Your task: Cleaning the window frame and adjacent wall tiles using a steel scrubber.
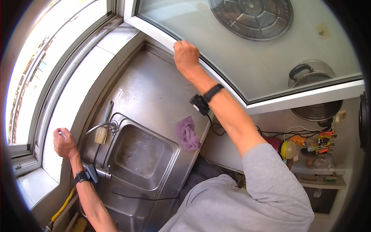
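Observation:
My right hand [187,57] is closed around the edge of a white-framed glass window sash [162,32], which stands swung inward over the counter. Through its pane show a round perforated metal disc [251,17] and a lidded pot. My left hand [65,143] is over the white tiled window sill [87,84], its fingers curled. A small pale spot shows between thumb and fingers; whether it is an object or a gap is unclear. Below that hand lies the stainless steel sink [139,150], with a curved metal tap [100,125] at its rim.
A bristle brush [102,134] with a grey handle lies behind the tap. A crumpled purple cloth [188,134] rests near the counter's front edge. Black cables [145,199] trail from the wrist-worn devices. Shelves with small items [321,145] stand at right; a yellow hose [63,204] runs lower left.

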A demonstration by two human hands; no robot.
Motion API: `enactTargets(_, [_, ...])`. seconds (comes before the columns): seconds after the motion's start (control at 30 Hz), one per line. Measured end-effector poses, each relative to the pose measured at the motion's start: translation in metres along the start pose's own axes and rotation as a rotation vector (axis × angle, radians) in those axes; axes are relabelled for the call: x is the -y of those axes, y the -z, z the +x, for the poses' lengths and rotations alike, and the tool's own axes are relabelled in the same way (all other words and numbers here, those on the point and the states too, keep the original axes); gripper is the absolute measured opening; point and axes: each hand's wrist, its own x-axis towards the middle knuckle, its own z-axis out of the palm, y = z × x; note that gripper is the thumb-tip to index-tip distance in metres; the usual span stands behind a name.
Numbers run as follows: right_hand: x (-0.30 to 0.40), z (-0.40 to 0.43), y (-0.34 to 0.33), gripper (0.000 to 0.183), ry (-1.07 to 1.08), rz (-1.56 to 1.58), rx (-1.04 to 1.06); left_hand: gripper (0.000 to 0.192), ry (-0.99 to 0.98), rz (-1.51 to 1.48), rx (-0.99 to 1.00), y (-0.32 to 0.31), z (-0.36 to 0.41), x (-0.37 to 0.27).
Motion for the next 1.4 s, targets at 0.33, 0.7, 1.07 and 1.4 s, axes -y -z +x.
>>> enactTargets(0.33, [0.019,-0.067,0.016,0.015,-0.12,0.578,-0.133,0.017,-0.007,0.038,0.006,0.003,0.001,-0.001])
enactTargets(0.7, [0.071,-0.154,0.083,0.022,-0.588,1.317,0.172,0.08,-0.11,-1.3,0.891,0.134,-0.13,-0.202])
enactTargets(1.07, [-0.038,-0.208,0.203,0.022,-0.282,0.932,-0.187,0.043,0.26,-1.49,0.972,0.171,-0.162,-0.322])
enactTargets(1.4, [-0.157,-0.282,0.219,0.06,-0.612,0.993,-0.553,0.033,-0.494,-1.275,0.722,0.227,-0.228,-0.45])
